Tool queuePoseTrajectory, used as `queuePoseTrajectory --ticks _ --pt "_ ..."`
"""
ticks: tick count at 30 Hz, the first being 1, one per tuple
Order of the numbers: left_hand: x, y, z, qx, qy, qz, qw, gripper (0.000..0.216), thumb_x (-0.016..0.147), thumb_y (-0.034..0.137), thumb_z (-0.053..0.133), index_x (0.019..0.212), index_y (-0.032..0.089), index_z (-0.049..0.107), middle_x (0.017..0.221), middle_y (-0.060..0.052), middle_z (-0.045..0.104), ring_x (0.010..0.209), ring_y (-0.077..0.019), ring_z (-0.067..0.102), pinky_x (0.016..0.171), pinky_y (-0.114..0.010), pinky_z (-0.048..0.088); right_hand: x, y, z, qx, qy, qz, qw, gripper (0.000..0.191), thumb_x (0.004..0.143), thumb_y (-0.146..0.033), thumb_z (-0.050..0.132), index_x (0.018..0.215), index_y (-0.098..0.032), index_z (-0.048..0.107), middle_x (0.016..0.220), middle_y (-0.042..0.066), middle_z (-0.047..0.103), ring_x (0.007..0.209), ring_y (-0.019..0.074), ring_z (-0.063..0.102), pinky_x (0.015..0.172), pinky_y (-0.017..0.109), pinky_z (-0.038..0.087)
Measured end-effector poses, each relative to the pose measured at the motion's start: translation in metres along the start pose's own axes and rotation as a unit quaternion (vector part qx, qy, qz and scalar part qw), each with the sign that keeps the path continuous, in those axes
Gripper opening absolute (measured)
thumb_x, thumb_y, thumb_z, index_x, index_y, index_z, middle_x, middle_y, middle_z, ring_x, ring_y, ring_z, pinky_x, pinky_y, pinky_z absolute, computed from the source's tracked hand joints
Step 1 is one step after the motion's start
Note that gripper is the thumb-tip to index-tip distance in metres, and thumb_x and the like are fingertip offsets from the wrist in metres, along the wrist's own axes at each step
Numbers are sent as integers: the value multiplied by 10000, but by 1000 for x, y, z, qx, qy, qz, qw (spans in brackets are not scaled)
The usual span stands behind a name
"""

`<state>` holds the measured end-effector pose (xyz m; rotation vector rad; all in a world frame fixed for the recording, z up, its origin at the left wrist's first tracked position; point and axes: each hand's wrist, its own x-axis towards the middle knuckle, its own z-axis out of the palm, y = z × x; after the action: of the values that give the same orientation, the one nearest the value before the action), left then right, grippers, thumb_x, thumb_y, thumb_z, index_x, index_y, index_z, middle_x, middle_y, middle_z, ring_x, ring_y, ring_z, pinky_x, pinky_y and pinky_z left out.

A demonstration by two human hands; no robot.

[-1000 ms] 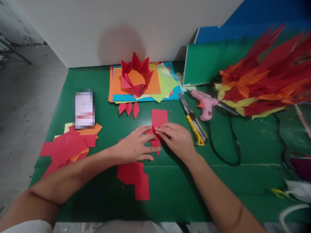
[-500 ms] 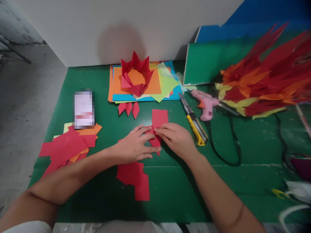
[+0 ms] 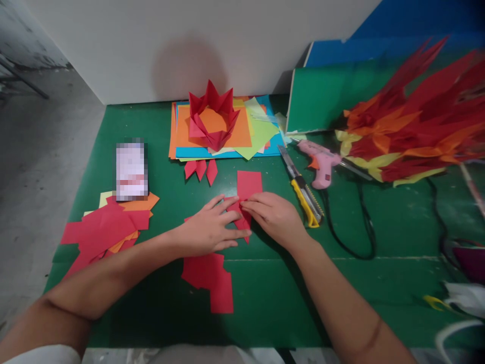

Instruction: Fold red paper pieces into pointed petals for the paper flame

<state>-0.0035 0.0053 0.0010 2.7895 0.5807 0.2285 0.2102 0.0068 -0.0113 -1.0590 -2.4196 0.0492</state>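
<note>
A small folded piece of red paper (image 3: 244, 227) lies on the green table, pointed at its near end. My left hand (image 3: 210, 227) rests palm down with its fingers spread, the fingertips touching the left side of that paper. From the other side, my right hand (image 3: 275, 215) pinches the paper near its upper part with thumb and fingers together. Just beyond is a flat red paper square (image 3: 249, 183). Several more red paper pieces (image 3: 212, 275) lie under and below my left hand. Three small folded red petals (image 3: 200, 171) sit farther back.
A pointed red paper ring (image 3: 227, 129) stands on stacked coloured paper (image 3: 180, 126). To the right lie a yellow box cutter (image 3: 303, 194), a pink glue gun (image 3: 320, 162) with a black cord, and a flame-like paper piece (image 3: 413, 126). A phone (image 3: 131, 172) and paper scraps (image 3: 108, 225) are left.
Hardly anything differs. My right fingers have shifted very slightly on the folded red paper; my left hand stays in place.
</note>
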Motion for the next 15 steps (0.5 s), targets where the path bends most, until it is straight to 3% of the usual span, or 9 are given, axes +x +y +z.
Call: queuePoseTrajectory --ticks 15 --pt "4 -5 -7 -16 -15 28 999 339 917 361 493 1235 294 588 1161 -107 501 1321 -356 344 1075 -556 277 0 3 1 25 -6 -16 1000 202 908 -136 467 882 -142 667 879 94 687 777 192 598 711 322 498"
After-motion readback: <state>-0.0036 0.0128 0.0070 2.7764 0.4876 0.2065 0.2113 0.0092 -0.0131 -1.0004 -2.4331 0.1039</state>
